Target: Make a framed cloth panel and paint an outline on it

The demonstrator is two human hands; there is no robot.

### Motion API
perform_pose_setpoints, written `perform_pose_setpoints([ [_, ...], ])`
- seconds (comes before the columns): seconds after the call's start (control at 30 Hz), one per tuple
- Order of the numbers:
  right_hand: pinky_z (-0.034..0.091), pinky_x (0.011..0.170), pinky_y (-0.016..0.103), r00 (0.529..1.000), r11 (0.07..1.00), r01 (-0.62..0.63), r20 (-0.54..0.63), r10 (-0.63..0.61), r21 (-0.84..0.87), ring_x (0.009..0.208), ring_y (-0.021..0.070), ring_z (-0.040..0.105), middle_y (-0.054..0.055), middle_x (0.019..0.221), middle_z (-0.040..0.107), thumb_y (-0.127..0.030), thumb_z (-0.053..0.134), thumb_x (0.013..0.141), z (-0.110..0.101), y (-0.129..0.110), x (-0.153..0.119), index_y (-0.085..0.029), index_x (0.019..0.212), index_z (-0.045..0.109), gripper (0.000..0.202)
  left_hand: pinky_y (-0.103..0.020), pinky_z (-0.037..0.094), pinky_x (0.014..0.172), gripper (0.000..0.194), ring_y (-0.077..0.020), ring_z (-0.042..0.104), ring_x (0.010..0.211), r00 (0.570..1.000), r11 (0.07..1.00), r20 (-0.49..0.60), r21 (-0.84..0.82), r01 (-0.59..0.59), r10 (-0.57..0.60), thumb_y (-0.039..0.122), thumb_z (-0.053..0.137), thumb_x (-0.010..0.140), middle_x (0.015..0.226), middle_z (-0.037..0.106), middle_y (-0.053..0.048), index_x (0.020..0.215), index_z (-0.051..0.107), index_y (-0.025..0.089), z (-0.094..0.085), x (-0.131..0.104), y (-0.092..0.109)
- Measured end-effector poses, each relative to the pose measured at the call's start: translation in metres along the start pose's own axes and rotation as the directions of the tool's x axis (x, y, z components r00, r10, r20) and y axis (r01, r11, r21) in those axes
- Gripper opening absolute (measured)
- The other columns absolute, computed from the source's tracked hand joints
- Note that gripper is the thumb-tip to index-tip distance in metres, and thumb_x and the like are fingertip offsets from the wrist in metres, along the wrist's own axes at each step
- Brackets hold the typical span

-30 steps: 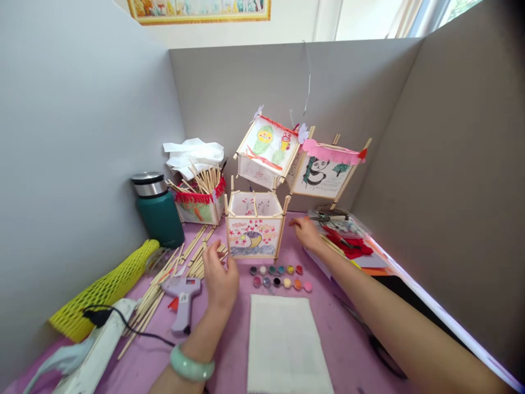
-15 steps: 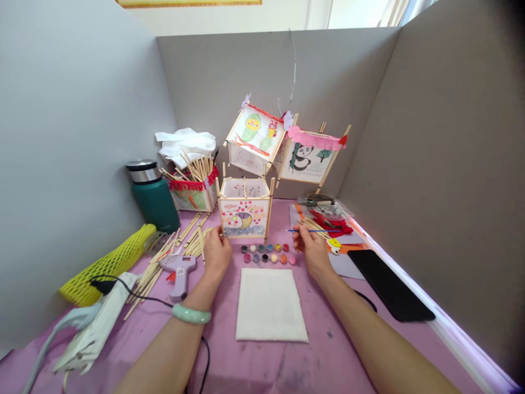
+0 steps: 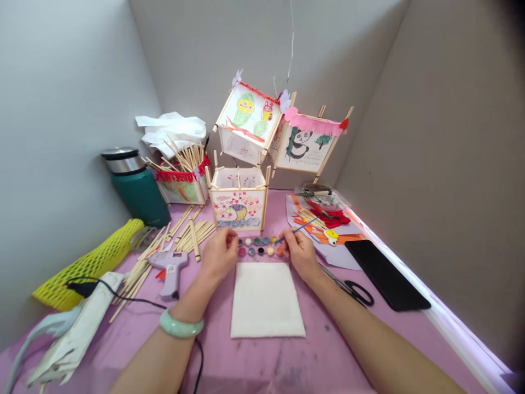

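Near the centre of the frame, two rows of small paint pots [image 3: 261, 251] sat on a pink tabletop [image 3: 229, 364], between the person's two hands. The right hand [image 3: 300, 249], just beside the rows' right end, gripped a slim blue paintbrush [image 3: 302, 226] between thumb and fingers; its tip slanted down to the left over the pots, though whether it touched paint could not be told. The left hand [image 3: 220, 253] was at the rows' left end with its fingers curled in; whether they held anything could not be made out. A pale green bangle [image 3: 181, 326] circled that wrist.

Below the pots, at lower centre, lay a flat white cloth [image 3: 267, 301]. Above them stood an open-topped stick-framed box [image 3: 239, 210] with a moon drawing on its front. Left of centre, bundled sticks [image 3: 192, 238] lay near a lilac glue gun [image 3: 169, 268]. Right of centre, scissors [image 3: 348, 286] lay partly behind the right forearm, near a flat black slab [image 3: 385, 275].
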State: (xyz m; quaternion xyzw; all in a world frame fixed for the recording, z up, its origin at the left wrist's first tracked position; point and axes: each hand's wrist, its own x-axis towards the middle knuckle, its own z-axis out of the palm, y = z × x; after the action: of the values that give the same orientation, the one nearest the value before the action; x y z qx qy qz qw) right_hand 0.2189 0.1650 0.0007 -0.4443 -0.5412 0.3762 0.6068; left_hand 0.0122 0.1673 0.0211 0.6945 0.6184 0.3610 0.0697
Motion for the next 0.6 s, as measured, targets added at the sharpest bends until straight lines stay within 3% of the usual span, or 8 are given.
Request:
perform_pose_setpoints([
  [0.1,0.037,0.045,0.022,0.999,0.999,0.020,0.025,-0.019,-0.026,0.045,0.0103,0.047,-0.005,0.053,0.050,-0.051,0.050,0.086,0.001,0.002,-0.002,-0.019,0.080,0.055,0.033,-0.025,0.043,0.066,0.012,-0.0136,0.057,0.069,0.980,0.994,0.169,-0.005,-0.110,0.109,0.030,0.057,0.078,0.080,0.061,-0.001,0.084,0.062,0.020,0.004,-0.004,0.003],
  [0.2,0.036,0.046,0.023,0.997,1.000,0.025,0.077,-0.024,-0.013,0.046,0.0108,0.047,-0.004,0.055,0.053,-0.051,0.047,0.088,0.001,0.001,-0.005,-0.019,0.084,0.055,0.033,-0.026,0.044,0.070,0.018,-0.0144,0.056,0.072,0.961,0.989,0.241,0.025,-0.147,0.137,0.032,0.060,0.077,0.087,0.059,-0.002,0.090,0.064,0.020,0.007,-0.006,0.001],
  [0.37,0.035,0.044,0.024,0.992,1.000,0.002,0.130,0.001,-0.024,0.044,0.0115,0.046,0.000,0.062,0.062,-0.055,0.046,0.086,0.003,-0.003,-0.009,-0.020,0.082,0.058,0.037,-0.028,0.043,0.074,0.017,-0.0159,0.058,0.077,0.955,0.982,0.271,0.110,-0.151,0.117,0.026,0.058,0.079,0.092,0.057,-0.003,0.094,0.065,0.023,0.011,-0.007,-0.002],
  [0.6,0.037,0.047,0.025,0.994,0.996,0.054,0.101,-0.046,-0.077,0.047,0.0131,0.049,-0.001,0.061,0.060,-0.050,0.050,0.087,0.005,-0.001,-0.010,-0.021,0.080,0.056,0.031,-0.029,0.043,0.075,0.016,-0.0181,0.059,0.083,0.964,0.977,0.256,0.179,-0.120,0.072,0.025,0.053,0.083,0.092,0.057,-0.004,0.091,0.066,0.022,0.015,-0.006,-0.001],
])
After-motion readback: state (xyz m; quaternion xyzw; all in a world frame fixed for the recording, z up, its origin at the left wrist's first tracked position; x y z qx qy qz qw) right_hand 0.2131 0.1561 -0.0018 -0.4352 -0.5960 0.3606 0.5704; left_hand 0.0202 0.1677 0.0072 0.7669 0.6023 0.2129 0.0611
